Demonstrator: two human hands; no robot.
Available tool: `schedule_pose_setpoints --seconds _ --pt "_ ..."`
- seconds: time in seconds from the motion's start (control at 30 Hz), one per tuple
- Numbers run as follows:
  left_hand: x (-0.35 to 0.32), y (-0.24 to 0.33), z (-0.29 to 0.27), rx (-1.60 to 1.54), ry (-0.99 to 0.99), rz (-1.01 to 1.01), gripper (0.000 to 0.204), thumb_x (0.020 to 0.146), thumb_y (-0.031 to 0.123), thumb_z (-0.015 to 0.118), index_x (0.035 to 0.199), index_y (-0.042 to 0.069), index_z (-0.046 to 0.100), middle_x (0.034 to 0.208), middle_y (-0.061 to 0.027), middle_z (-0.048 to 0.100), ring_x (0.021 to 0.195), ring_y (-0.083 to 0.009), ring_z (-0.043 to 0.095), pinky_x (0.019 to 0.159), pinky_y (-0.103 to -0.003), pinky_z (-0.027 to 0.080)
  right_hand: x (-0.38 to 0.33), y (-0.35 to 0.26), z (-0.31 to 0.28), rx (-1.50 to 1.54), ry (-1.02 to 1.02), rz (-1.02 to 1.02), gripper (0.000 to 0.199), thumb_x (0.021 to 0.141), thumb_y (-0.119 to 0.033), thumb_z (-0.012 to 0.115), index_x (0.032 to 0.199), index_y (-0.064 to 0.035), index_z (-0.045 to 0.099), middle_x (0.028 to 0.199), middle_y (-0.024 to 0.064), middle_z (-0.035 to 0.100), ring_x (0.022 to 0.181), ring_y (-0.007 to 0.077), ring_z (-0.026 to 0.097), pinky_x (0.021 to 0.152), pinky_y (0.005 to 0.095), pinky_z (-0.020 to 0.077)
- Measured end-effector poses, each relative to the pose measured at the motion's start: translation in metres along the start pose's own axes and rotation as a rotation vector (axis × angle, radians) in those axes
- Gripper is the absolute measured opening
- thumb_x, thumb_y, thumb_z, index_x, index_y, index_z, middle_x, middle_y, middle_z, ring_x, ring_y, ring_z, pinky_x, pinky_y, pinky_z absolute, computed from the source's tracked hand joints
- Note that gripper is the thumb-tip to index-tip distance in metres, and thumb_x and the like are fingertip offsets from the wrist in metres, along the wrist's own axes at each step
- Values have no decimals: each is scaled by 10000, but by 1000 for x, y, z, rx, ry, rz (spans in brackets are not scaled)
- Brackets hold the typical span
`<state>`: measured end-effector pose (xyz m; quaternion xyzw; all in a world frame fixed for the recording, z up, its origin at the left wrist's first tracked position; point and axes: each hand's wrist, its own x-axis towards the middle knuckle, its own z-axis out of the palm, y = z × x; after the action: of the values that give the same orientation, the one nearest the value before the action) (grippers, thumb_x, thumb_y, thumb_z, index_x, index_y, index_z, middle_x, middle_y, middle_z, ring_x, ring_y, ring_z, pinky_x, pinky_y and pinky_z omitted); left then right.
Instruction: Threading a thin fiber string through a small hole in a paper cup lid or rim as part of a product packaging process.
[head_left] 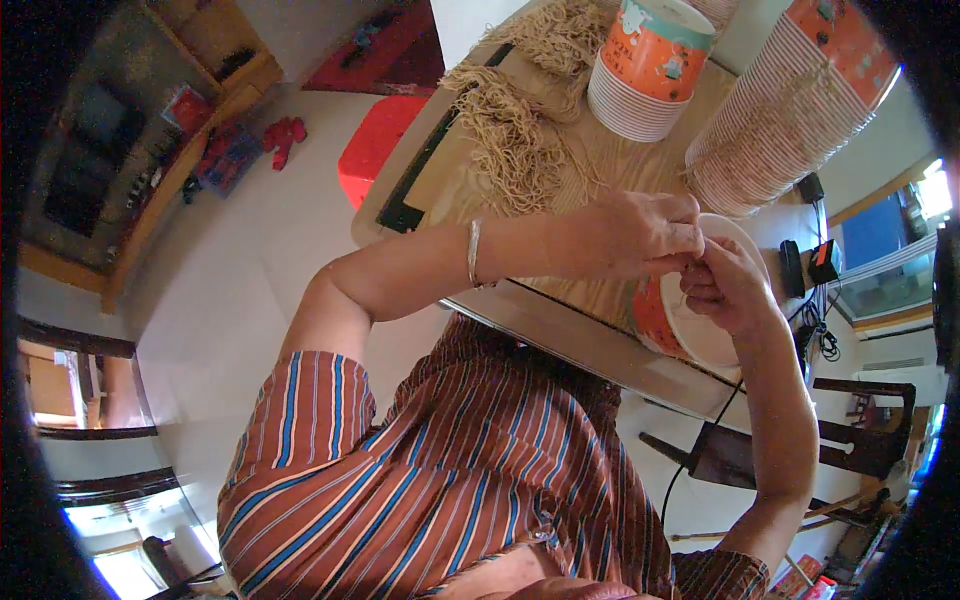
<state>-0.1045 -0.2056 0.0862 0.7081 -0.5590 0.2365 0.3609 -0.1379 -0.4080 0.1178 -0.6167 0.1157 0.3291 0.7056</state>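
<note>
My left hand (pixel 640 237), with a silvery bangle on its wrist, and my right hand (pixel 732 284) meet fingertip to fingertip above the near right part of the table. Both are closed in a pinch, and what lies between the fingers is too small or hidden to make out. Right under them is an orange paper tub (pixel 658 315) with a white rim and pale inside, partly covered by my hands. Tangled tan strands (pixel 510 140), like thin cord, lie in a heap beyond my left forearm.
A short stack of orange and white paper tubs (pixel 645 85) stands at the far side. A tall leaning stack (pixel 780 130), strands draped over it, is to its right. Black cables (pixel 822 335) hang at the right edge. A red stool (pixel 375 150) is beyond the table (pixel 590 185).
</note>
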Motion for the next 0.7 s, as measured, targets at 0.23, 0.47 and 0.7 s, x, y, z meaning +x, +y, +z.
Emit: schedule_pose_setpoints --seconds 0.23,0.47,0.7 --pt "4 0 -1 -94 -5 41 187 784 164 694 923 82 601 880 -71 547 803 -275 621 683 -365 532 -1 3 -2 73 -64 -8 257 957 -290 525 778 -107 542 525 -58 388 390 46 323 348 223 249" --pt "6 3 -6 -171 -48 30 143 770 123 710 841 48 611 883 -94 565 803 -276 620 693 -360 527 -8 -1 6 37 -16 5 218 946 -248 532 780 -106 538 534 -58 392 407 54 336 365 229 268" --pt "-10 3 5 -603 67 -363 95 823 98 701 886 41 656 870 -74 587 841 -200 607 729 -311 495 -13 1 9 -1 -29 -51 183 934 -219 539 834 -71 580 554 -59 397 422 56 335 381 232 293"
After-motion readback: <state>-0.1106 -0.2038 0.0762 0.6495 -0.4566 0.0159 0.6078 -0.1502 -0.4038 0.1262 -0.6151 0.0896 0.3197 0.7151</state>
